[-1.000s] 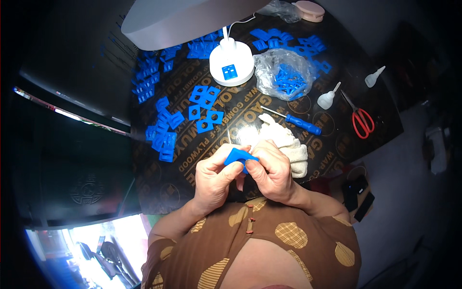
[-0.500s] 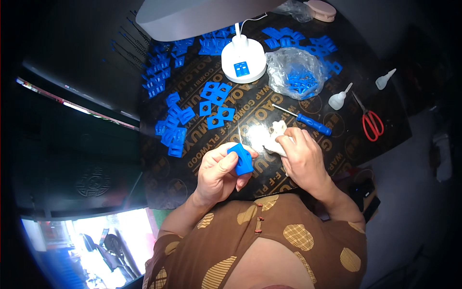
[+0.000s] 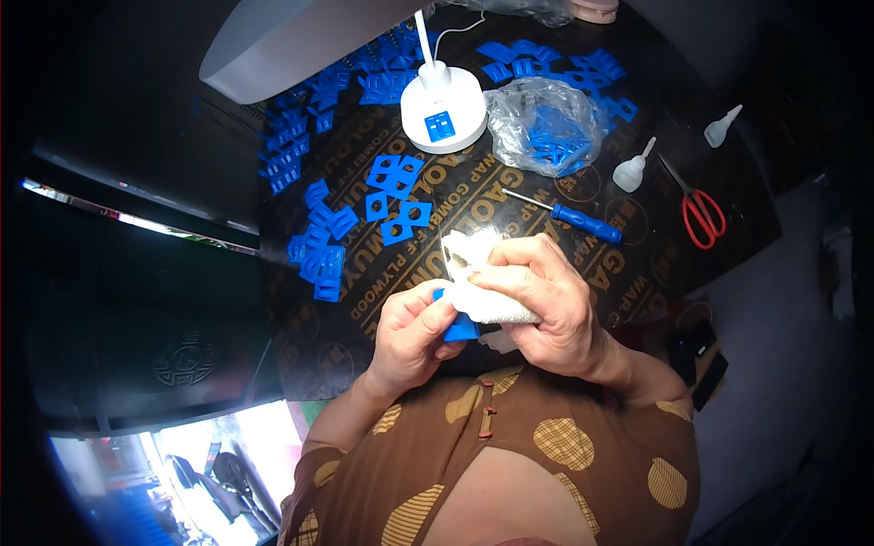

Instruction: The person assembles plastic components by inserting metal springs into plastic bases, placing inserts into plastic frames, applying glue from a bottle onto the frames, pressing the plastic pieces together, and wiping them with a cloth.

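Observation:
Between the thumb and fingers of my left hand is a blue plastic piece, held over the table's near edge. My right hand is closed on a white cloth, bunched up and pressed against the top of that piece. The cloth covers much of the blue piece, so its hole does not show. A thin pale rod rises just behind the fingers of my left hand; I cannot tell whether it joins the piece.
Beyond my hands lie flat blue pieces with holes and a pile of blue parts. A white lamp base, a clear bag of blue parts, a screwdriver, red-handled scissors and a white nozzle bottle stand or lie farther off.
My right hand has lifted the cloth from the table and brought it left onto the blue piece. My left hand keeps its hold. The whole view has shifted slightly.

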A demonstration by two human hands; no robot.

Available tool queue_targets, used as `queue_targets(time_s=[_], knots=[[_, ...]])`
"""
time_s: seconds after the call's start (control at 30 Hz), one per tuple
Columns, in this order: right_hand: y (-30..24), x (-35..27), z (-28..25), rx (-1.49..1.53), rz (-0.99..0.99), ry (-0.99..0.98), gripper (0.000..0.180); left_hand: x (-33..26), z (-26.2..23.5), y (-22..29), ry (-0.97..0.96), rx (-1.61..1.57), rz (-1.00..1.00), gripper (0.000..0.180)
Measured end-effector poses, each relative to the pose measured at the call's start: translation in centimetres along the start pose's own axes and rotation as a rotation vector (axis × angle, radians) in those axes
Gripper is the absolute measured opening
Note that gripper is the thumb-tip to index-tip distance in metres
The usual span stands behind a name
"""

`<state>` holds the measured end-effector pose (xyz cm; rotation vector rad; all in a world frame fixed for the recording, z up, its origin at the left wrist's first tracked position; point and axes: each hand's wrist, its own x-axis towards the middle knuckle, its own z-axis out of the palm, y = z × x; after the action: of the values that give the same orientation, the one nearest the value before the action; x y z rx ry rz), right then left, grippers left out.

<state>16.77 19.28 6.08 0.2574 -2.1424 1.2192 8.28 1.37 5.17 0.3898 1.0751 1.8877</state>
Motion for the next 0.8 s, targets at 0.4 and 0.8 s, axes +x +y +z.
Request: queue_targets(time_s=[0.4, 0.8], knots=[[-0.2, -1.3, 0.9, -0.174, -0.159, 0.063, 0.04, -0.2, 0.3, -0.1, 0.082, 0.139, 0.068, 0.024], [-0.2, -1.4, -4.6, 0.051, -0.001, -0.087, 0.034, 0.6, -1.4, 1.2, -0.028, 0.09, 0.083, 0.031]])
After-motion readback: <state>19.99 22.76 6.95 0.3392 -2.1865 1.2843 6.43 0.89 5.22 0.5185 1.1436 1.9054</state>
